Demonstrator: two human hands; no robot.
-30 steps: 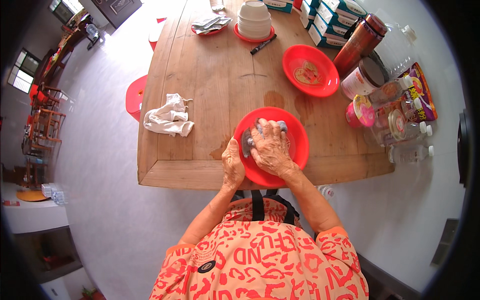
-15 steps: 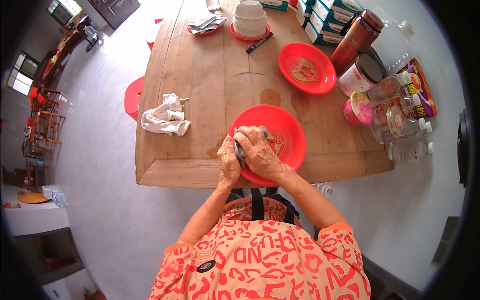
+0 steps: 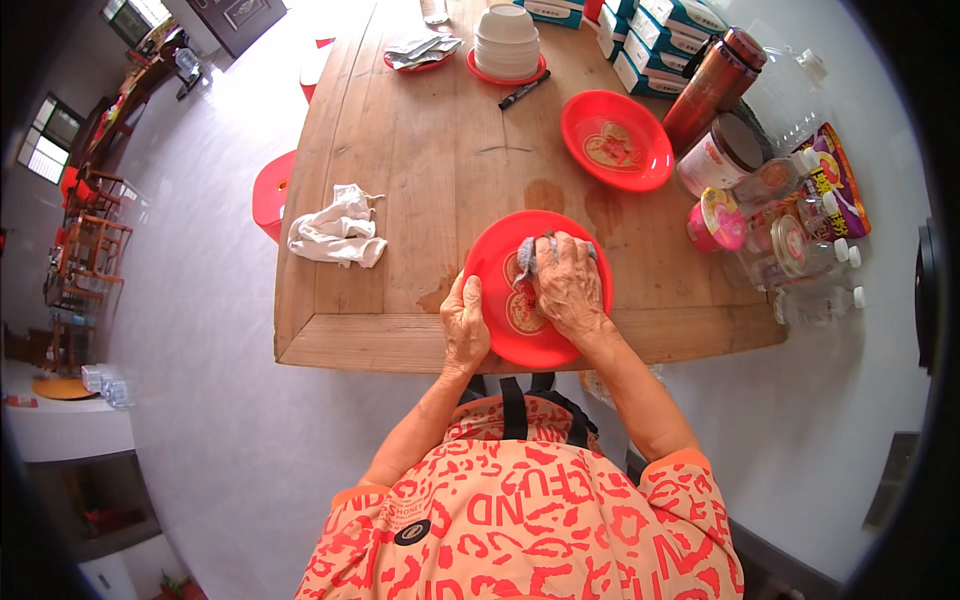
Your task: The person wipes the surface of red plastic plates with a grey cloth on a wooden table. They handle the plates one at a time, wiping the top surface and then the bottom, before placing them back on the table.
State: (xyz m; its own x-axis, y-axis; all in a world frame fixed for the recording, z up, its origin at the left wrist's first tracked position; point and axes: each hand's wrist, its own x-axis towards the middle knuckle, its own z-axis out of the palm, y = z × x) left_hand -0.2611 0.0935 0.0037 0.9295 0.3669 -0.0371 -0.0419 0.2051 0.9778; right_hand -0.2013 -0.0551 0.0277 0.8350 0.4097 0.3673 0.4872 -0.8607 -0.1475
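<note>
A red plate [image 3: 494, 258] with a gold pattern in its middle lies at the table's near edge. My left hand [image 3: 464, 326] grips its left rim, fingertips against the inner side. Over the right half of the plate, my right hand [image 3: 568, 286] is closed on a crumpled grey cloth [image 3: 526, 259] and presses it to the plate's surface. Part of the cloth is hidden under the fingers. Beyond, to the right, sits a second red plate [image 3: 615, 140] with a similar pattern.
A white cloth [image 3: 338, 228] lies crumpled at left on the wooden table [image 3: 420, 200]. Stacked white bowls [image 3: 506, 42], a black marker [image 3: 523, 90] and sachets [image 3: 424, 48] are at the far side. A copper flask [image 3: 714, 88], a tub [image 3: 720, 158] and clear bottles [image 3: 818, 303] line the right.
My right hand has moved from the plate's left side to its right half with the grey cloth. My left hand has parted from it and now holds the plate's left rim.
</note>
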